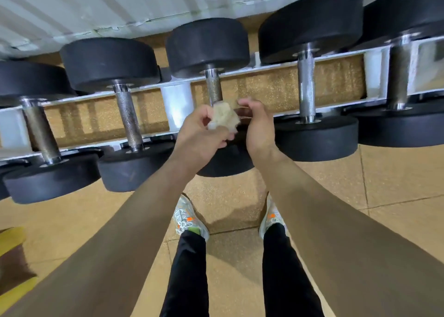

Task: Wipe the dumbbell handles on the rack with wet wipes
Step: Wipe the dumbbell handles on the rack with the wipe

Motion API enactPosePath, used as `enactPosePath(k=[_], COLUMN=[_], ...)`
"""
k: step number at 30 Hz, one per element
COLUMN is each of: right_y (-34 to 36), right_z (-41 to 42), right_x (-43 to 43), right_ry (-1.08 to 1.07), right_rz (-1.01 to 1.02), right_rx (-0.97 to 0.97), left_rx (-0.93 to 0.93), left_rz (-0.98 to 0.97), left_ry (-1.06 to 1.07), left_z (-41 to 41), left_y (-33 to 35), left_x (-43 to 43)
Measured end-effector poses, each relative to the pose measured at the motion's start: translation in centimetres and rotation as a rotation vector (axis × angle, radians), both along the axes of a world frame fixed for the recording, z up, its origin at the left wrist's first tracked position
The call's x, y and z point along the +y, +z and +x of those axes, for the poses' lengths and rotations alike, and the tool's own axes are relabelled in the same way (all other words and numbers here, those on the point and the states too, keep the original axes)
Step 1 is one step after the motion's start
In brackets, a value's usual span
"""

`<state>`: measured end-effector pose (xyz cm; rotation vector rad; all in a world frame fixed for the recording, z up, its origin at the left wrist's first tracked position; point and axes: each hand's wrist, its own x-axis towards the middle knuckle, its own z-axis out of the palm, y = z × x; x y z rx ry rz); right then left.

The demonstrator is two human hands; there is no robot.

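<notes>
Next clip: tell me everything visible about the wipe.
The wipe is a small off-white wad, crumpled and soft-looking, with a faint yellowish tint. The left hand pinches it in its fingertips, in front of the lower end of the middle dumbbell's handle. The right hand is curled beside it; whether it touches the wipe is unclear.

— What is that handle [214, 89] made of?
— Shiny metal, with a rough, bumpy grip in the middle.
— And the big round ends [207, 44]?
— Black rubber, dull, not shiny.
— And the rack [176, 100]?
— White painted metal, smooth and a bit glossy. The wipe [223, 118] in my left hand [199, 139] is soft, crumpled and pale, like thin cloth. The floor [396, 177] looks grainy and speckled.
</notes>
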<state>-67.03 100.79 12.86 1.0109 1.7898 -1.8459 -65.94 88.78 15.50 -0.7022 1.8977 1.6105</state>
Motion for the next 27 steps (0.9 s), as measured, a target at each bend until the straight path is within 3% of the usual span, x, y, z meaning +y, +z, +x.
enactPosePath(k=[6,12,17,22,27], right_y=[3.9,6.6,7.0,7.3,7.1], right_z=[0.8,0.0,0.0,-0.5,-0.3], right_x=[7.4,14.3,17.7,19.8,21.3], right_ry=[0.078,0.325,0.536,0.446,0.331], right_rz=[-0.263,-0.298,-0.152,-0.075,0.010], right_rx=[0.045,0.077,0.178,0.099,0.022], left_rx=[0.010,0.007,0.076,0.204,0.317], left_rz=[0.151,0.198,0.178,-0.055,-0.260], left_ry=[0.063,0.158,0.096,0.272,0.318], left_z=[0.1,-0.5,-0.3,-0.3,-0.1], left_y=[2.4,3.8,4.8,4.9,4.8], left_x=[6.6,11.2,13.7,16.1,18.6])
